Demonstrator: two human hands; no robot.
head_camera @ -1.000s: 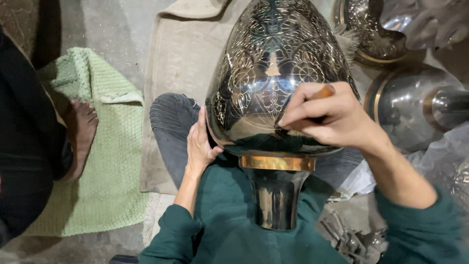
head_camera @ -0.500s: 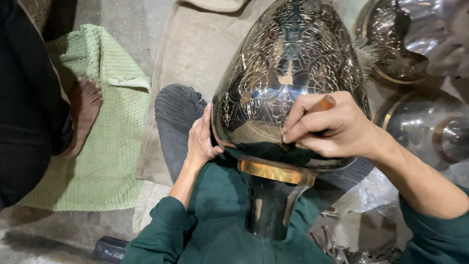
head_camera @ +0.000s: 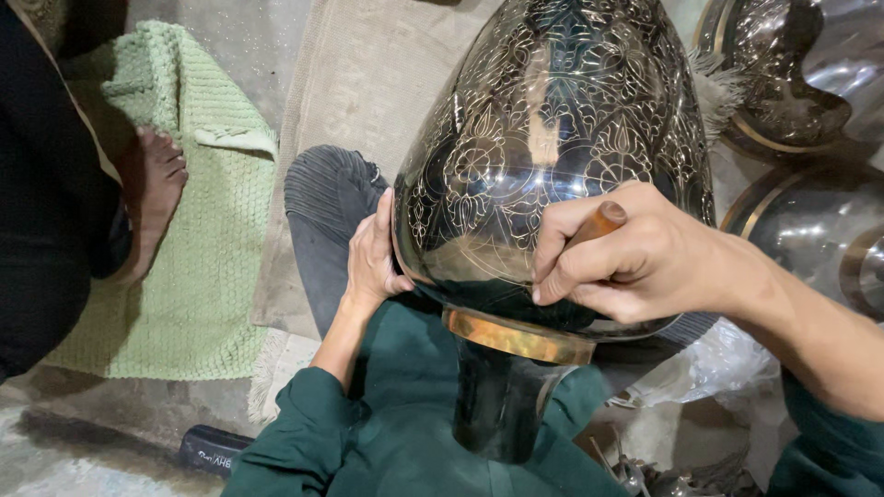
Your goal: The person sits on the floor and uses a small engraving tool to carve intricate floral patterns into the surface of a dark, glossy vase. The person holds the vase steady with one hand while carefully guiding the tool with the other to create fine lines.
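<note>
The large dark metal vase [head_camera: 552, 166], engraved with golden flowers, lies tilted across the person's lap with its brass collar [head_camera: 517, 336] toward the body, so the wide belly faces up for the work. The left hand [head_camera: 373, 262] presses flat, fingers unclenched, against the vase's side to keep it from rolling. The right hand [head_camera: 635, 258] is clenched around a wooden-handled tool [head_camera: 600, 221], resting low on the belly; its tip is hidden.

The one head camera is looking steeply down from close above the person's lap, facing the engraved vase [head_camera: 552, 175], with both hands filling the middle and floor showing around.
</note>
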